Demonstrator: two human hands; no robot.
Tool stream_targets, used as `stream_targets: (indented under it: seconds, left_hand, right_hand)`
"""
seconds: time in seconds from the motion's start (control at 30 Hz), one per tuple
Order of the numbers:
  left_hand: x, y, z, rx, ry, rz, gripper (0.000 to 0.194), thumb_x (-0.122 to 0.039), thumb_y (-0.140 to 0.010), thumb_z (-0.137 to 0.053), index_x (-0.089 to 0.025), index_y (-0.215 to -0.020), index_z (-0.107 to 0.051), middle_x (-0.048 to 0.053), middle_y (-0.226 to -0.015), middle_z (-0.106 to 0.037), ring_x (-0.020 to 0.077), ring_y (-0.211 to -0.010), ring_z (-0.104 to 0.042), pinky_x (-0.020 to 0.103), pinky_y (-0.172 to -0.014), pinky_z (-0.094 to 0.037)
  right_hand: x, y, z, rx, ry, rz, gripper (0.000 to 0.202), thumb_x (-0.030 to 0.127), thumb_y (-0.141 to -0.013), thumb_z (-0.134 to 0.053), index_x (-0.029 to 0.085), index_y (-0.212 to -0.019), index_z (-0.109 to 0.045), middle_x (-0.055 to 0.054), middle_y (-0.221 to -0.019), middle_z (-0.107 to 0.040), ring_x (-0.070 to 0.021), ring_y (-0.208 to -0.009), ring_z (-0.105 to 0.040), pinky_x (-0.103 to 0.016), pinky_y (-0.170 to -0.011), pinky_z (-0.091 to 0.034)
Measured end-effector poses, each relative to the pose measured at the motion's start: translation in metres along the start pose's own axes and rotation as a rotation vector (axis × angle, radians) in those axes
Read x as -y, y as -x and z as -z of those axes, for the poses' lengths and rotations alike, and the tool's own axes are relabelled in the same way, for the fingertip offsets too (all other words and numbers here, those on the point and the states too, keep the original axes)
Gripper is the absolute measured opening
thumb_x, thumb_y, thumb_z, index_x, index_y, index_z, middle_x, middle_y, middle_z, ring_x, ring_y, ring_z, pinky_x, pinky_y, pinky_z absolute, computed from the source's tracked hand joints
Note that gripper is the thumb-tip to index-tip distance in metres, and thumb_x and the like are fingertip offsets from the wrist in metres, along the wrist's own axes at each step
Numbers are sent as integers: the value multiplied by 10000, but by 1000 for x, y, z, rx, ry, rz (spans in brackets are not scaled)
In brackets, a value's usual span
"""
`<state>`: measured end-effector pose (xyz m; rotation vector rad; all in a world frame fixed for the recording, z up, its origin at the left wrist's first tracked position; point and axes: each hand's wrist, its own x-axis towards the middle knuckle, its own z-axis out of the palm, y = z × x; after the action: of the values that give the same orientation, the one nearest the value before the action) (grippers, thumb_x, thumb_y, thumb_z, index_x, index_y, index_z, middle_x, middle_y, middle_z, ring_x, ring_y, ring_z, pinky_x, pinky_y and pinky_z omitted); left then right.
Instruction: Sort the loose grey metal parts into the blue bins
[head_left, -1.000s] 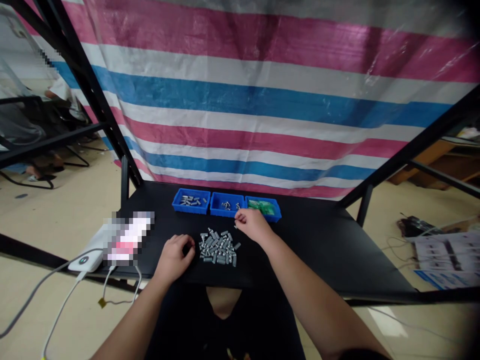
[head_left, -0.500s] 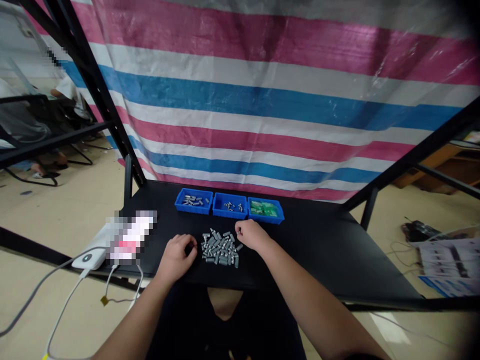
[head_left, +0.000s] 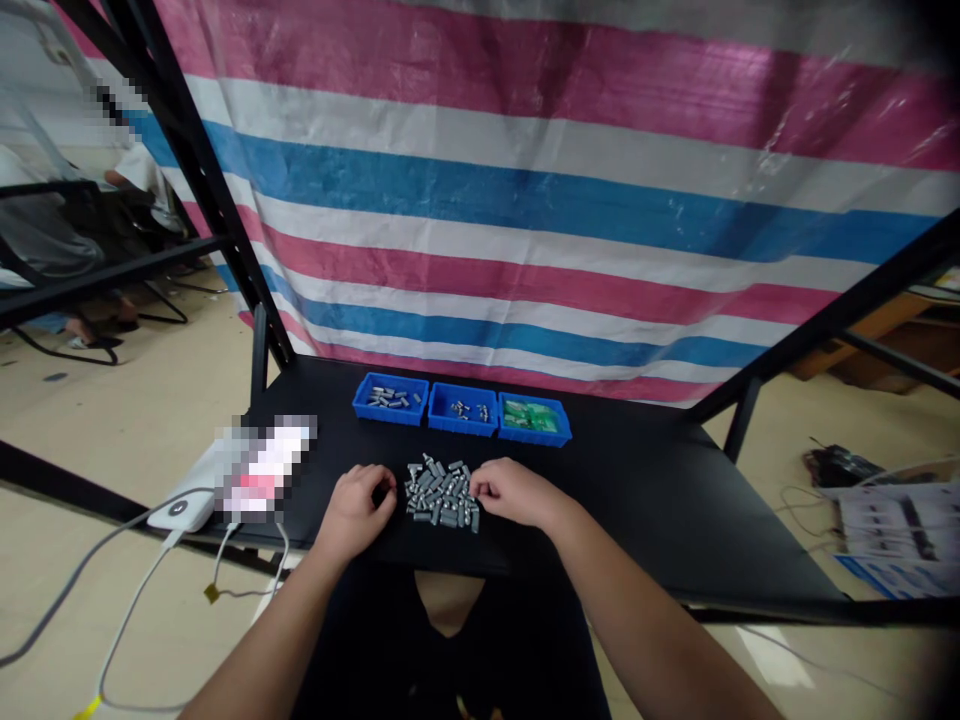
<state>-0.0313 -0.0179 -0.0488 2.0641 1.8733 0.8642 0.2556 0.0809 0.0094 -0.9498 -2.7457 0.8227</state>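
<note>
A pile of small grey and silver cylindrical metal parts (head_left: pixel 442 492) lies on the black tabletop (head_left: pixel 637 510). At its right edge, my right hand (head_left: pixel 510 490) is closed with fingertips drawn together against the parts; whatever they hold, if anything, is hidden. Just left of the pile rests my left hand (head_left: pixel 361 508), its fingers curled in toward the thumb, a small gap from the parts. Behind the pile stand a left blue bin (head_left: pixel 390 417) with silver cylinders, a middle blue bin (head_left: pixel 463 426) with smaller silver pieces, and a right blue bin (head_left: pixel 534 437) with green pieces.
On the table's left side a white power bank (head_left: pixel 180 512) with cables lies beside a blurred-out bright object (head_left: pixel 266 470). Black frame posts (head_left: pixel 259 360) stand at the table's sides. A striped plastic sheet (head_left: pixel 495 240) hangs behind. Seated people (head_left: pixel 45 230) are far left.
My right hand has come back from near the right bin, toward me, to the right edge of the pile. My left hand has stayed in place. The camera view has shifted slightly.
</note>
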Motion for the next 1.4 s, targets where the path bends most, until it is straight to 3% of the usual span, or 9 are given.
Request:
stream_targets:
  seconds: [0.37,0.57,0.77,0.83,0.97,1.1,1.27,1.33,1.4]
  left_hand:
    - [1,0,-1,-8,-19,-12,54,-231,-843,-565,-243,-848,-617,12,-808,-661,214,-796,-589,340,-772,-432]
    - [0,2,0,-6,-27,-14,62,-231,-851,-557,-240,-863,-617,17,-826,-661,218,-822,-585,342,-786,-433]
    - [-1,2,0,-2,-25,-19,70,-244,-861,-553,-235,-870,-622,27,-839,-663,224,-832,-585,351,-783,-439]
    - [-2,1,1,0,-20,-22,69,-240,-859,-553,-234,-866,-621,29,-838,-665,225,-830,-584,354,-784,-441]
    - [-4,0,3,6,-20,-13,68,-230,-855,-552,-235,-859,-620,28,-830,-669,221,-819,-584,355,-786,-439]
    - [-4,0,2,2,-18,-10,63,-239,-861,-556,-238,-865,-619,21,-825,-664,218,-817,-588,346,-783,-434]
    - [-2,0,1,2,-19,-18,56,-235,-857,-566,-239,-861,-621,17,-820,-661,218,-818,-590,336,-773,-433]
    - [-3,1,1,0,-17,-24,56,-226,-851,-568,-236,-861,-622,18,-820,-660,217,-814,-589,338,-776,-436]
    - [-3,1,2,-3,-13,-26,57,-217,-846,-567,-233,-861,-620,20,-823,-659,217,-813,-587,340,-779,-441]
  right_hand:
    - [-3,23,-17,-25,22,-47,144,79,-735,-665,194,-816,-695,8,-834,-625,-100,-680,-540,-207,-612,-373]
    - [-6,9,-2,29,-30,-52,207,13,-636,-652,186,-747,-677,26,-713,-630,-110,-648,-580,-202,-609,-415]
    - [-4,-15,27,-510,-121,-170,206,143,-812,-639,181,-1013,-662,-17,-828,-664,-121,-690,-612,-242,-706,-492]
    - [2,-8,25,-421,-102,-162,181,171,-825,-646,195,-1002,-671,-2,-785,-661,-121,-665,-601,-237,-675,-472]
    - [16,17,2,21,-89,-122,192,310,-746,-780,238,-909,-709,13,-733,-678,-130,-624,-604,-230,-585,-403]
    - [25,29,-19,64,26,-240,164,301,-681,-787,241,-783,-674,4,-720,-668,-145,-619,-591,-233,-543,-361]
    - [31,-1,1,272,74,-241,174,191,-555,-793,222,-686,-682,31,-642,-630,-129,-547,-553,-221,-501,-350]
    - [37,-26,15,213,-60,-146,145,185,-631,-760,219,-761,-705,40,-643,-640,-114,-552,-579,-209,-535,-395]
    - [44,-53,25,-71,-196,-89,199,205,-729,-735,213,-925,-706,19,-764,-686,-114,-651,-629,-204,-625,-455]
